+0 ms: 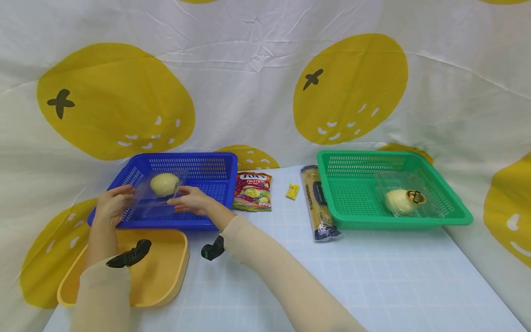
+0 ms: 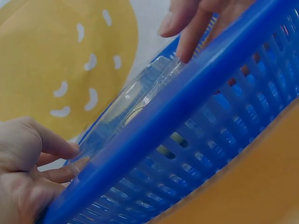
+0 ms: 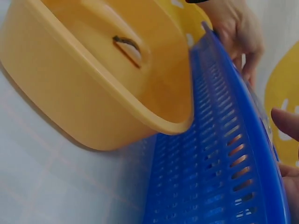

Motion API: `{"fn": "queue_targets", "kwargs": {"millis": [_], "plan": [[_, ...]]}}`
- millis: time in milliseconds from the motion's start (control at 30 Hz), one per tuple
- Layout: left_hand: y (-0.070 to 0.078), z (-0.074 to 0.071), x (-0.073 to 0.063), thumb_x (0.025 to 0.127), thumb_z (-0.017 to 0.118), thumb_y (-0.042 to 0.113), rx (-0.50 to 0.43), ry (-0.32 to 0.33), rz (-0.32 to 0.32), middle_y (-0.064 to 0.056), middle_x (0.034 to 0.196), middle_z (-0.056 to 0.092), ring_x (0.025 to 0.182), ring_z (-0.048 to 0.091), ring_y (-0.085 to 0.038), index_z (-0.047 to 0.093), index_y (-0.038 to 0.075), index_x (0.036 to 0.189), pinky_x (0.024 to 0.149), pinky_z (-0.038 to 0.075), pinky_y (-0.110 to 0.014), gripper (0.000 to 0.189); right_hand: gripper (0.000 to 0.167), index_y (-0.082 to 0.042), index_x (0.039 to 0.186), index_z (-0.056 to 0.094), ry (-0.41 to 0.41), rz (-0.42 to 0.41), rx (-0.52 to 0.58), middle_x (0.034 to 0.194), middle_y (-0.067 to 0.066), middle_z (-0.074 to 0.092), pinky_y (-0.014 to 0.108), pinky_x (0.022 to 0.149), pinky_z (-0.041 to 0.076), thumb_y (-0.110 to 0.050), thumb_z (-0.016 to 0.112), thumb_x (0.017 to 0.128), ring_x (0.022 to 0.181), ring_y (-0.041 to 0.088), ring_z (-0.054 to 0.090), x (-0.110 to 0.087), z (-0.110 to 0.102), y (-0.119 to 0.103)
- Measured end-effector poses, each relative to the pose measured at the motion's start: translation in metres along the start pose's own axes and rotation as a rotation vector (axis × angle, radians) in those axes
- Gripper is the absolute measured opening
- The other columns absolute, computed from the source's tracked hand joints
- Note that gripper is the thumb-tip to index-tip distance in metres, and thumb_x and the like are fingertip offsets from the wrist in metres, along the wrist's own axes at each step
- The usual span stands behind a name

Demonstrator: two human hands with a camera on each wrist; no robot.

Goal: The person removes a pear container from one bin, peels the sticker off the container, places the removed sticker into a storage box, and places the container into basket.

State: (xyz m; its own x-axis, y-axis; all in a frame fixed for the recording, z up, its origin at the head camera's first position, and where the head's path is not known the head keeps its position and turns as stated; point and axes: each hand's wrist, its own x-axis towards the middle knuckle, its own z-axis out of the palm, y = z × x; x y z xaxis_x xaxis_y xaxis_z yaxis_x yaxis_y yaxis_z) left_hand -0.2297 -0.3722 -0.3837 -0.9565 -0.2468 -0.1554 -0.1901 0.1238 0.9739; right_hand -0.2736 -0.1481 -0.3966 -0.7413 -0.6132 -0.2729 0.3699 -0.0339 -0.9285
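Note:
A clear plastic clamshell box (image 1: 145,193) with a pale yellow, bun-like round item (image 1: 164,184) inside is in the blue basket (image 1: 168,224). My left hand (image 1: 114,205) pinches the box's left edge between thumb and fingers, also visible in the left wrist view (image 2: 28,163). At its right side, my right hand (image 1: 191,201) holds the near edge with thumb and fingertips. In the right wrist view, the basket's side wall (image 3: 210,154) hides most of the box, and the right thumb (image 3: 286,123) shows at the frame's edge.
A yellow tub (image 1: 180,276) stands before the blue basket. To the right lie a red Fox's candy bag (image 1: 253,191), a small yellow packet (image 1: 292,191) and a spaghetti pack (image 1: 317,207). A green basket (image 1: 398,224) contains another clear box (image 1: 429,207) with a pale round item.

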Motion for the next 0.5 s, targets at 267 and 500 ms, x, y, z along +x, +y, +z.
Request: {"fn": "queue_targets", "kwargs": {"millis": [267,500], "plan": [[0.0037,0.0060,0.0011,0.092,0.046,0.002,0.192,0.109,-0.055,0.003,0.104,0.059,0.099,0.052,-0.013,0.029,-0.003,0.145,0.066,0.046,-0.019,0.056,0.070,-0.004,0.147,0.028,-0.074,0.037,-0.148,0.150,0.014,0.031,0.047,0.097,0.044,-0.004,0.065,0.087,0.117,0.040,0.052,0.0007,0.0000,0.0030],[0.0078,0.0104,0.0002,0.097,0.041,0.024,0.230,0.153,-0.103,-0.021,0.154,0.008,0.127,0.028,-0.030,0.028,0.001,0.146,0.091,0.040,-0.032,0.056,0.074,-0.010,0.147,0.030,-0.091,0.027,-0.423,0.146,0.007,0.039,0.040,0.090,0.050,-0.015,0.070,0.085,0.110,0.029,0.059,-0.0030,-0.0005,0.0044]]}}
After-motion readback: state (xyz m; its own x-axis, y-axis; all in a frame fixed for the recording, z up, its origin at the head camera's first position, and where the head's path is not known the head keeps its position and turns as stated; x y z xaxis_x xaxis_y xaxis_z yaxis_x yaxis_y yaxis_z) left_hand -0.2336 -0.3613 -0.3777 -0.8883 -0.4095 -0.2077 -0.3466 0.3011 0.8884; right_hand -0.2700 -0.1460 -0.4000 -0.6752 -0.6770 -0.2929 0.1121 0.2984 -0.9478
